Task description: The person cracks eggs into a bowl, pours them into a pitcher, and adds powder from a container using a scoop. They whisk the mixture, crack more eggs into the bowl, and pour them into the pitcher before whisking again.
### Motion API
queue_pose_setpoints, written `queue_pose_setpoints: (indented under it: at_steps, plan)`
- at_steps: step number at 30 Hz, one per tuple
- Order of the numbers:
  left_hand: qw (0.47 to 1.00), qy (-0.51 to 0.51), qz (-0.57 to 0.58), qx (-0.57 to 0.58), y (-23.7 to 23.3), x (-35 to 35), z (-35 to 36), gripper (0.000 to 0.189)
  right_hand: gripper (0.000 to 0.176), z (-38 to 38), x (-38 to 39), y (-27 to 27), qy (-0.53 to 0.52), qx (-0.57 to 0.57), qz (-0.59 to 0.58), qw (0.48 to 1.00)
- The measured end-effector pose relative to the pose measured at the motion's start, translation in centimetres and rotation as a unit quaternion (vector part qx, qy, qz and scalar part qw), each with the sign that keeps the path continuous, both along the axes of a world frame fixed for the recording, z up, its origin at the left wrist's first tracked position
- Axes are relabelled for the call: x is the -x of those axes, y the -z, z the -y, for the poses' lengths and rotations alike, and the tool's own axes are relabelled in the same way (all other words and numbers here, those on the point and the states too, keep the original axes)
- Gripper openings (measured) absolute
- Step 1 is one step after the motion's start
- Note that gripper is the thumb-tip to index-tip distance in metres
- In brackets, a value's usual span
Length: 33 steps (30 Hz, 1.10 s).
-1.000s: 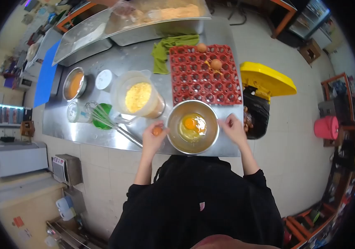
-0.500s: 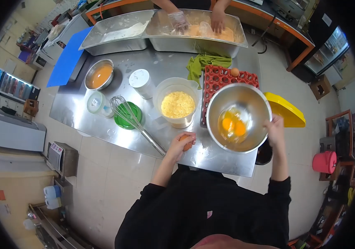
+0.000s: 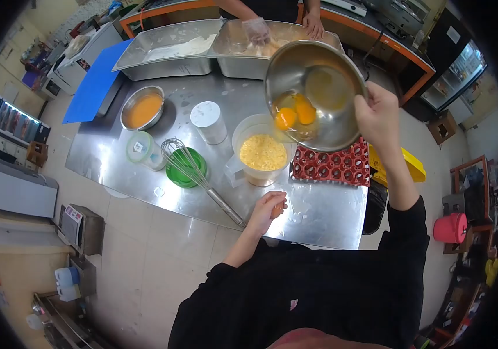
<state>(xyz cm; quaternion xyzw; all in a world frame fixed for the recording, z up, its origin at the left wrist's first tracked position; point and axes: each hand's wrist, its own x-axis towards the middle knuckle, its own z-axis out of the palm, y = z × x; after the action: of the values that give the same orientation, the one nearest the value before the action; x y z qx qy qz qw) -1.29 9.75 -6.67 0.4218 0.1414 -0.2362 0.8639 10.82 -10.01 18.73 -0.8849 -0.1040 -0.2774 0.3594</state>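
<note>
My right hand point(image 3: 378, 113) grips the rim of a steel mixing bowl point(image 3: 339, 75), lifted and tilted to the left. Two egg yolks point(image 3: 295, 112) with clear white lie at its lower side, beside a plastic jug point(image 3: 243, 131) of yellow crumbly mixture point(image 3: 263, 152). My left hand point(image 3: 267, 212) is closed around a brown egg point(image 3: 278, 209), partly hidden by the fingers, low over the table's front edge. A whisk point(image 3: 202, 180) rests across a green container point(image 3: 186, 168) to the left of that hand. Below the bowl sits a red egg tray point(image 3: 330, 166).
A bowl of orange liquid point(image 3: 144, 110), a white-lidded tub point(image 3: 208, 122) and a clear tub point(image 3: 144, 150) stand on the steel table point(image 3: 115, 174). Across it, a co-worker's hands point(image 3: 257, 32) are at a deep metal pan point(image 3: 240, 65). A yellow lid point(image 3: 414, 168) is at right.
My right hand has raised the bowl up and away from me, tipping it left; the yolks have slid toward the left side. My left hand still holds the egg, slightly further right in view.
</note>
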Motion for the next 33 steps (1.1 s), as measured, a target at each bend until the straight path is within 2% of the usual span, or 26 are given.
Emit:
queue_pose_setpoints:
  at_steps: [1, 2, 5, 10, 14, 17, 19, 20, 22, 23, 24, 25, 26, 29, 31, 32, 33]
  plan:
    - [1.0, -0.003, 0.006, 0.003, 0.0, 0.2, -0.3, 0.025, 0.011, -1.4, 0.4, -0.3, 0.003, 0.026, 0.009, 1.0]
    - [1.0, -0.006, 0.013, 0.006, -0.1, 0.4, -0.6, 0.025, 0.01, -2.3, 0.6, -0.3, -0.013, 0.084, 0.065, 0.994]
    - [0.999, -0.022, 0.021, 0.011, -0.9, 0.8, -1.5, 0.024, 0.011, -4.5, 1.3, 0.0, -0.078, 0.143, 0.183, 0.97]
    - [0.998, -0.041, 0.038, 0.021, -2.0, 1.0, -2.5, 0.022, 0.019, -6.1, 3.3, 0.6, -0.134, 0.234, 0.219, 0.938]
    - [0.999, -0.043, 0.026, 0.021, -2.1, 0.7, -2.3, 0.02, 0.016, -5.1, 3.9, 1.2, -0.113, 0.212, 0.249, 0.938]
    - [0.999, -0.019, 0.023, 0.023, -2.4, 0.8, -2.0, 0.02, 0.012, -1.2, 5.8, 3.0, -0.004, 0.112, 0.179, 0.977]
    - [0.999, -0.007, 0.038, 0.007, -3.5, 1.0, -2.0, 0.02, 0.005, 2.3, 8.3, 5.7, 0.05, -0.093, 0.022, 0.994]
    - [0.999, 0.006, 0.046, 0.008, -3.3, 1.1, -2.2, 0.021, 0.005, 4.1, 9.3, 7.6, 0.057, -0.198, -0.041, 0.978]
    - [0.999, 0.02, 0.04, -0.017, -3.7, 1.2, -2.1, 0.025, 0.008, 7.4, 12.2, 13.4, 0.094, -0.225, -0.117, 0.963]
    - [0.998, 0.027, 0.04, -0.03, -3.8, 1.0, -1.9, 0.027, 0.011, 8.3, 13.5, 17.6, 0.089, -0.266, -0.117, 0.953]
    - [0.996, 0.041, 0.044, -0.06, -3.9, 1.0, -1.7, 0.028, 0.012, 9.3, 15.4, 21.4, 0.123, -0.291, -0.197, 0.928]
    - [0.993, 0.054, 0.05, -0.089, -3.8, 0.8, -1.4, 0.029, 0.011, 8.5, 17.0, 23.3, 0.168, -0.306, -0.213, 0.913]
    - [0.989, 0.066, 0.057, -0.116, -3.8, 0.6, -0.9, 0.03, 0.012, 8.8, 18.1, 26.7, 0.166, -0.375, -0.25, 0.877]
    - [0.974, 0.106, 0.073, -0.185, -2.3, 0.7, -0.1, 0.029, 0.015, 7.7, 19.8, 28.7, 0.141, -0.427, -0.299, 0.841]
    - [0.972, 0.1, 0.079, -0.196, -2.3, 0.7, 0.5, 0.027, 0.023, 7.0, 19.2, 27.5, 0.115, -0.44, -0.323, 0.83]
    - [0.972, 0.097, 0.07, -0.204, -2.3, 0.6, 0.4, 0.026, 0.036, 8.1, 18.9, 25.3, 0.086, -0.381, -0.437, 0.81]
    - [0.971, 0.093, 0.061, -0.213, -2.4, 0.5, 0.5, 0.026, 0.036, 8.9, 18.0, 23.1, 0.114, -0.248, -0.459, 0.845]
